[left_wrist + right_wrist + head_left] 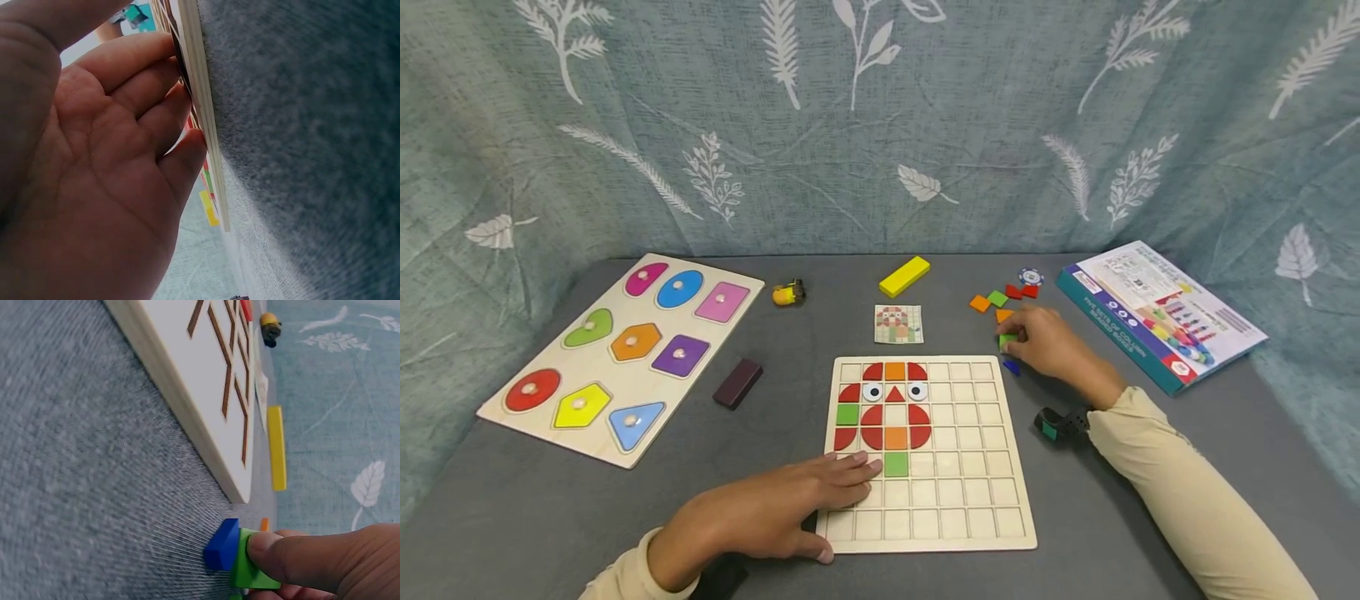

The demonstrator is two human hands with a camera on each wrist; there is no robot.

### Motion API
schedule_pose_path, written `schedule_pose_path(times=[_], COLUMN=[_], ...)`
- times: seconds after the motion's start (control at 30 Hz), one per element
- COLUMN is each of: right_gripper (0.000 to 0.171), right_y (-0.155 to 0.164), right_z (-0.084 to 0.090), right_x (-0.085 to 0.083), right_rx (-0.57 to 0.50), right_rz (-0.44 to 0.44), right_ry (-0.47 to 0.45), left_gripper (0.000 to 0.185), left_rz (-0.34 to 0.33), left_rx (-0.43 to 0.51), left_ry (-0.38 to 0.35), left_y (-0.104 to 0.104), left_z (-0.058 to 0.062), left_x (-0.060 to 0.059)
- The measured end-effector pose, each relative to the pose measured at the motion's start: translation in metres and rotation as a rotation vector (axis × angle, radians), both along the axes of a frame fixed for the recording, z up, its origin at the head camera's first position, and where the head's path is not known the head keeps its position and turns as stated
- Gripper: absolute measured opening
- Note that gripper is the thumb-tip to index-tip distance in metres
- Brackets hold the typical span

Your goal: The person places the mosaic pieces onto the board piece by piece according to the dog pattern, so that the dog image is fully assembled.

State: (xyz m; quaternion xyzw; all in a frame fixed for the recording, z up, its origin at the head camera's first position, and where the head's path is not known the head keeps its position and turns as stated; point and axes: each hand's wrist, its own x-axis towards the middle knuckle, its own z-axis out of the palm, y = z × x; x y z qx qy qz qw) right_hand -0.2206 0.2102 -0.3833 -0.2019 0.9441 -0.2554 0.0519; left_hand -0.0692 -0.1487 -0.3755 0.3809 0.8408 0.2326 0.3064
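Note:
A wooden grid board (955, 492) lies on the grey cloth with red, orange and green tiles and two eye tiles set in its upper left cells. My left hand (775, 508) rests on its lower left edge with fingers extended; in the left wrist view the fingertips touch beside the board's side (201, 94). Off the board's upper right corner, my right hand (1048, 342) pinches a green square tile (245, 574) between thumb and fingers. Touching or close beside that tile is a blue piece (222, 547) on the cloth. The right hand's fingertips are partly hidden behind the tile.
Loose orange tile (979, 303) and red tile (1030, 291) lie near a poker chip (1031, 277). A pattern card (898, 324) and yellow block (904, 276) stand behind the board. Left are a dark block (737, 384), toy (788, 292) and shape puzzle (591, 367); right, a box (1161, 312).

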Motion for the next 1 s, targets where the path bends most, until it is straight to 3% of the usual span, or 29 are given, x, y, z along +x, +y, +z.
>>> schedule_pose_path(times=[0.23,0.47,0.87,1.0], right_gripper=[0.015,0.013,0.017,0.017], right_y=[-0.002,-0.022,-0.057,-0.067], right_z=[0.008,0.013,0.014,0.014], right_x=[0.008,0.027,0.057,0.065], right_rx=[-0.069,-0.158,-0.253,-0.281], right_rz=[0.028,0.065,0.29,0.349], right_ry=[0.012,0.019,-0.049,-0.122], left_gripper=[0.07,0.07,0.069,0.068], left_rz=[0.008,0.013,-0.017,-0.019], left_rx=[-0.001,-0.004,0.001,0.001], left_ry=[-0.002,-0.013,-0.003,0.002], left_y=[-0.001,0.0,-0.001,-0.002], left_z=[-0.002,-0.002,-0.002,-0.001], left_x=[0.001,0.0,-0.002,-0.002])
